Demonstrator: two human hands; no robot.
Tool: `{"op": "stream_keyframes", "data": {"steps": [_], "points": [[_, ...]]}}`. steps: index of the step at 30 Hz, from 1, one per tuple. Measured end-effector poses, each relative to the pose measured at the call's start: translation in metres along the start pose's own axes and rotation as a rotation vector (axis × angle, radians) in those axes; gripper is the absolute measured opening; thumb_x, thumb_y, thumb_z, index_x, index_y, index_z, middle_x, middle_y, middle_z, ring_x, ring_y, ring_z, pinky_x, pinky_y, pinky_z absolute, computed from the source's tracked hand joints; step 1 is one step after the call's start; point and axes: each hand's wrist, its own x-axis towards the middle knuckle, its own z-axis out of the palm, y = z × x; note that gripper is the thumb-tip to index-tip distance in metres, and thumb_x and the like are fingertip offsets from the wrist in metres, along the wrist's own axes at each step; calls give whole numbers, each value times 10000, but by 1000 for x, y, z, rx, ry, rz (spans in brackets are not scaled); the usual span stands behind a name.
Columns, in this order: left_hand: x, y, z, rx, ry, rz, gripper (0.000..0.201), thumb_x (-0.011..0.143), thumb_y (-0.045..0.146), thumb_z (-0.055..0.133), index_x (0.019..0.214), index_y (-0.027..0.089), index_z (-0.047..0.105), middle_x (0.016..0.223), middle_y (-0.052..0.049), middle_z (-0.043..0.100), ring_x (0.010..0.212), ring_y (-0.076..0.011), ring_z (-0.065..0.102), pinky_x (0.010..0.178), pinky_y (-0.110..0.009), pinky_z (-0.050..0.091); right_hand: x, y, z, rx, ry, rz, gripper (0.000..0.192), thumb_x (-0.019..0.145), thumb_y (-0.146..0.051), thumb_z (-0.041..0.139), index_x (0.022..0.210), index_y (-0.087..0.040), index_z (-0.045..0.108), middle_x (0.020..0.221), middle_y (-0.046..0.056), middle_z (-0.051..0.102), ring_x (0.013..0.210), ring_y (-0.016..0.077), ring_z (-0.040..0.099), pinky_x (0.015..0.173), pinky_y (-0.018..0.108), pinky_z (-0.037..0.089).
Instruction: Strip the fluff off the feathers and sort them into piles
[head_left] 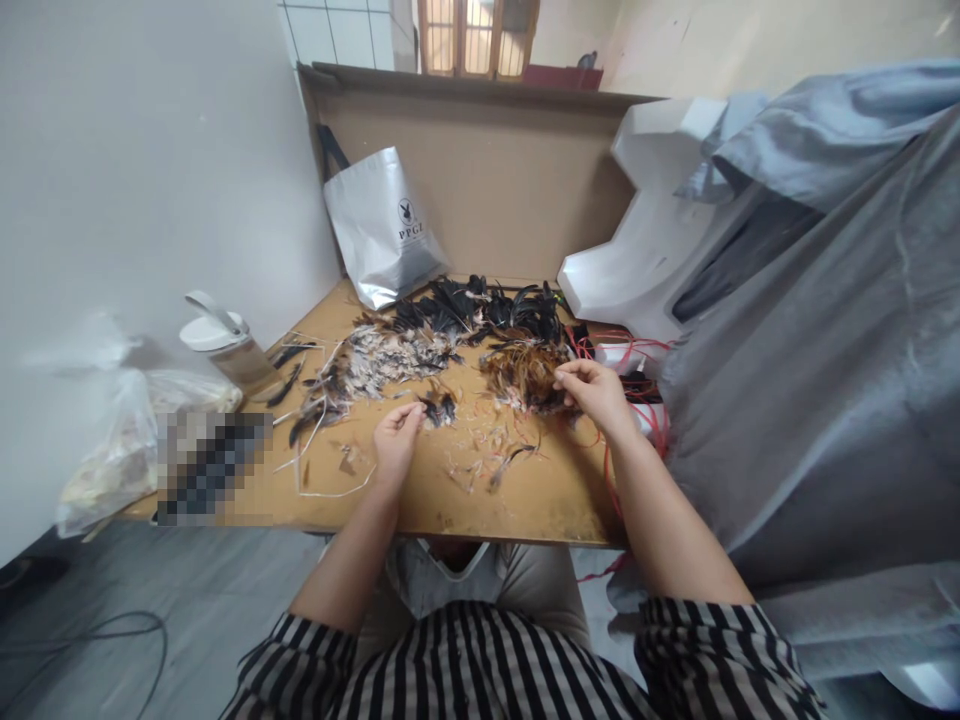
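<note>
My left hand (397, 440) is over the front middle of the table, thumb and forefinger pinched at the edge of a small bunch of dark feathers (441, 408). My right hand (598, 395) is at the right side of a pile of brown feathers (521, 372). Its fingertips are pressed together; whether a feather is between them I cannot make out. Pale, speckled feathers (394, 355) lie heaped at left centre. Behind them, long black feathers (457, 305) spread along the back. Loose feathers and bits of down (487, 462) are scattered in front of my hands.
On the wooden table (420, 505), a silver bag (382, 225) leans at the back. A lidded container (229, 345) and a plastic bag (112, 470) stand at left. Red strings (611, 470) hang at the right edge, beside grey cloth (817, 350). A cardboard panel (517, 190) closes the back.
</note>
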Motion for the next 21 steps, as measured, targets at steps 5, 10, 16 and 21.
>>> {"op": "stream_keyframes", "data": {"steps": [5, 10, 16, 21], "points": [[0, -1, 1, 13, -4, -7, 306, 590, 330, 646, 799, 106, 641, 750, -71, 650, 653, -124, 578, 626, -232, 429, -4, -3, 27, -411, -97, -194, 279, 738, -387, 486, 892, -198, 621, 803, 40, 625, 668, 129, 555, 624, 241, 416], [1, -3, 0, 12, 1, -15, 305, 594, 329, 641, 807, 111, 640, 747, -68, 650, 642, -122, 573, 616, -231, 429, 12, 16, 57, -881, -71, -213, 344, 775, -457, 410, 982, -269, 611, 901, 59, 573, 856, 178, 523, 703, 259, 378], [2, -5, -2, 39, -17, 4, 285, 609, 323, 631, 807, 119, 637, 755, -62, 650, 668, -128, 580, 652, -244, 436, 32, 48, 64, -1006, -168, -137, 360, 800, -459, 360, 1002, -281, 599, 926, 56, 553, 848, 166, 528, 688, 238, 372], [2, -6, -1, 54, -18, 8, 289, 614, 329, 629, 812, 118, 635, 777, -69, 651, 692, -136, 583, 671, -252, 441, 35, 57, 61, -991, -190, -157, 383, 808, -458, 342, 1031, -266, 587, 933, 59, 561, 859, 160, 531, 711, 228, 371]]}}
